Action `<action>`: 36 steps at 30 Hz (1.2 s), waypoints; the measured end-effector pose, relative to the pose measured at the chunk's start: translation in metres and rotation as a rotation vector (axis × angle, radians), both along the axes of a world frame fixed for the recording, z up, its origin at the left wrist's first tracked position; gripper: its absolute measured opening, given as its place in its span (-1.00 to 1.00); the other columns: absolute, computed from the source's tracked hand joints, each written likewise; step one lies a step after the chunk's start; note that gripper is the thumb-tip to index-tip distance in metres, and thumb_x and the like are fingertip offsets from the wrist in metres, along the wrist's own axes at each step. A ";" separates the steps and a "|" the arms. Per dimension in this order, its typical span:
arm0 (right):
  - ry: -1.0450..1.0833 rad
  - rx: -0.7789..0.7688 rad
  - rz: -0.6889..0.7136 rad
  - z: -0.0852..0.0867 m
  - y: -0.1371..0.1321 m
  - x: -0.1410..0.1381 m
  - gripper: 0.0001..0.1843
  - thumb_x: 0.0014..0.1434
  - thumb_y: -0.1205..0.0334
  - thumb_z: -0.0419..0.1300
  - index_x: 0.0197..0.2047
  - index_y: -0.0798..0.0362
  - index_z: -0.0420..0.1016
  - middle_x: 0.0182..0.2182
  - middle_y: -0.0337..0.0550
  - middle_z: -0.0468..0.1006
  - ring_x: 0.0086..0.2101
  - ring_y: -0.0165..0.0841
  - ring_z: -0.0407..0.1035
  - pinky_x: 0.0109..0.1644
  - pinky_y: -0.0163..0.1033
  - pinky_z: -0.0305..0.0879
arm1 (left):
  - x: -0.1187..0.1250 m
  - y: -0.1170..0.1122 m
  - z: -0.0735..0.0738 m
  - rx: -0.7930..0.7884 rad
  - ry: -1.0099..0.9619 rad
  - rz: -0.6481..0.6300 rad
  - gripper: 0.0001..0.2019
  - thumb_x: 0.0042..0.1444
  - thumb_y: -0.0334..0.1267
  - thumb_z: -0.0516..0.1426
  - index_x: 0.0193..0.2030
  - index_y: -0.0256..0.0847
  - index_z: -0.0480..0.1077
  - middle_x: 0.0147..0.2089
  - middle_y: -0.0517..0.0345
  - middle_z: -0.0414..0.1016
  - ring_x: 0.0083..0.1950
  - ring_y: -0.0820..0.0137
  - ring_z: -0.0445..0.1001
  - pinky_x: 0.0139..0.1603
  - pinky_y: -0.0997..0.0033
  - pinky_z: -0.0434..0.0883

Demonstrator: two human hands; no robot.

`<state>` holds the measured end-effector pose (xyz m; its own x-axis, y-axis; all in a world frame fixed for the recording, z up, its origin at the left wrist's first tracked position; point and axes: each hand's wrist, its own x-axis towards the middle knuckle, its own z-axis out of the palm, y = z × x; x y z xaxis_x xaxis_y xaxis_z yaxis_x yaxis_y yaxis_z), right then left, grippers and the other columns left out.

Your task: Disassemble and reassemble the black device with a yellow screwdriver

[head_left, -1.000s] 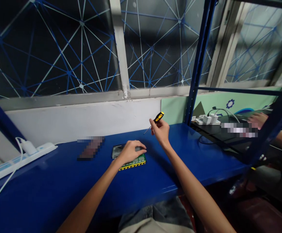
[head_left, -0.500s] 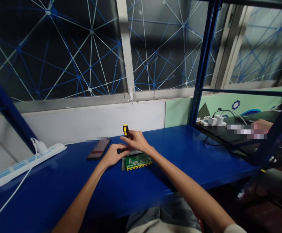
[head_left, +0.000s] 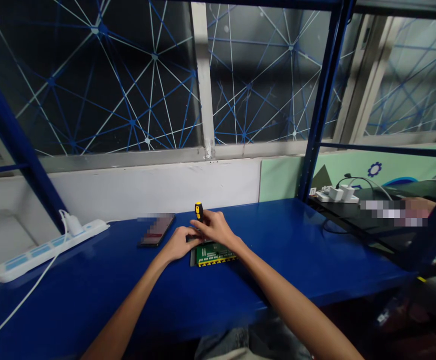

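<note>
One green circuit board is nearest on my far-off screen, lying on the blue desk with its yellow edge toward the person. I think it could slide if pushed, since I see no clamp and the desk looks smooth. By its far left part, the left hand has thumb and fingers bent in close; I cannot tell if they pinch something or only press. The right hand has its fingers curled around a black-and-yellow screwdriver at the board's far side. If the screwdriver slips, I think it could scratch the board or poke the left fingers, because they are so close. I cannot see its tip; the hands hide it.

I see the board's long side run left to right, the right end a bit farther off. The screwdriver's long way runs up and down, its handle end up and leaning a little left, so I judge the tip points down. Left of the hands lies a phone, slanting away toward the white wall.
</note>
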<state>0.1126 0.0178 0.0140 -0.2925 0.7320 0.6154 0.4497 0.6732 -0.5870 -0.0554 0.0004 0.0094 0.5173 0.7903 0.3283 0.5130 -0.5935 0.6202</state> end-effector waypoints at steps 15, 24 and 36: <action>0.007 -0.029 0.010 0.001 -0.002 0.000 -0.63 0.17 -0.05 0.13 -0.49 0.05 0.30 -0.63 -0.30 0.31 -0.57 -0.46 0.18 -0.49 -0.30 0.01 | -0.003 0.003 -0.002 -0.010 0.001 -0.008 -0.80 0.11 -0.26 0.16 -0.20 -0.22 0.60 -0.20 0.04 0.65 -0.15 0.21 0.57 -0.08 0.31 0.41; -0.004 -0.029 0.037 0.003 -0.004 0.003 -0.68 0.16 0.02 0.13 -0.48 0.09 0.33 -0.63 -0.33 0.30 -0.57 -0.49 0.15 -0.49 -0.34 -0.03 | -0.003 0.003 -0.001 -0.014 0.024 0.020 -0.79 0.09 -0.24 0.19 -0.18 -0.19 0.61 -0.17 0.04 0.64 -0.11 0.16 0.57 -0.04 0.28 0.39; 0.021 -0.062 0.033 0.004 -0.004 0.003 -0.64 0.09 -0.03 0.22 -0.51 0.07 0.30 -0.62 -0.34 0.31 -0.57 -0.49 0.16 -0.48 -0.33 -0.01 | -0.002 0.005 -0.007 0.035 -0.026 0.053 -0.85 0.03 -0.27 0.22 -0.26 -0.17 0.62 -0.25 0.07 0.65 -0.16 0.21 0.58 -0.10 0.33 0.41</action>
